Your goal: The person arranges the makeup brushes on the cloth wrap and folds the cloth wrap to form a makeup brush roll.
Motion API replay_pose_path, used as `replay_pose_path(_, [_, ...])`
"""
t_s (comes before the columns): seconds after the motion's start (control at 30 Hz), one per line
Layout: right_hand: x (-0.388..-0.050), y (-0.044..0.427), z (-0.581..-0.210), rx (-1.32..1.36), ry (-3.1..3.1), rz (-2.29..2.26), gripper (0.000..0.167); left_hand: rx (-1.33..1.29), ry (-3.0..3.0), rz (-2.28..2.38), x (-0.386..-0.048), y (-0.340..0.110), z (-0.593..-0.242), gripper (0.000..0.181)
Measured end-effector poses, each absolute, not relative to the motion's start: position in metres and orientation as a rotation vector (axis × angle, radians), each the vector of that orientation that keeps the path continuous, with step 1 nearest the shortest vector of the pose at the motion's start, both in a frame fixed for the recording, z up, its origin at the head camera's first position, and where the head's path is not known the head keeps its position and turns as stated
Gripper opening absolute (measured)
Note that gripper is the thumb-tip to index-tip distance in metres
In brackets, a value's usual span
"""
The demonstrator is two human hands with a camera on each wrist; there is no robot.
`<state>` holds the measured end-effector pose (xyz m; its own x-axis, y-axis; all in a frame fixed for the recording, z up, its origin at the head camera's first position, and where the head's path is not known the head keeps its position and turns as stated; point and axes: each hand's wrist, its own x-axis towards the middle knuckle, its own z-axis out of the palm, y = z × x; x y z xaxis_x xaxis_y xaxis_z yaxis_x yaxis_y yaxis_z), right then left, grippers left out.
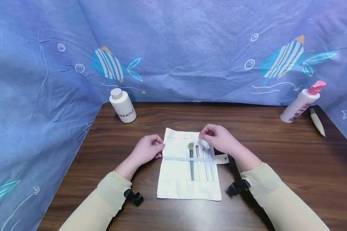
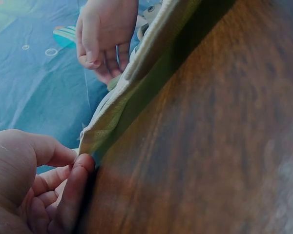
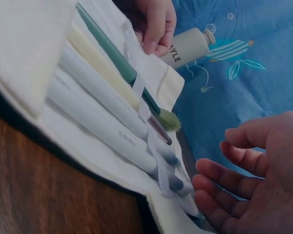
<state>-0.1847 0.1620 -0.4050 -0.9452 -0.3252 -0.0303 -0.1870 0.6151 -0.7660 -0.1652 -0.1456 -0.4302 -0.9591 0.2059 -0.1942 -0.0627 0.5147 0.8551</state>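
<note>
A white cloth brush roll (image 1: 173, 173) lies unfolded on the table. On its right half, several makeup brushes are tucked under a grey elastic band (image 1: 176, 158); the leftmost is a green-handled brush (image 1: 191, 165) with pale bristles. My left hand (image 1: 148, 149) pinches the roll's left edge between thumb and forefinger, as the left wrist view also shows. Over the roll's upper right corner is my right hand (image 1: 219, 138), close to the brush heads. In the right wrist view its fingers (image 3: 224, 180) are loosely bent with nothing between them.
A white bottle (image 1: 123, 107) stands at the back left of the wooden table. At the back right are a pump bottle (image 1: 298, 104) with a pink top and a pale pointed object (image 1: 317, 122). A strap with a snap (image 1: 222, 158) sticks out from the roll's right side.
</note>
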Motion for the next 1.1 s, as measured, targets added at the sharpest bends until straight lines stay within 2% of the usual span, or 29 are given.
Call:
replay_pose_path(0.47, [-0.182,0.191,-0.403,-0.355,2.707,-1.223,0.008,0.132,2.479,1.422,-0.167,-0.145,-0.431,0.008])
replay_pose_path(1.1, [-0.175,0.208,-0.393,-0.347,2.674,-1.244,0.011,0.117,2.478,1.44,-0.165,-0.145,-0.43,0.008])
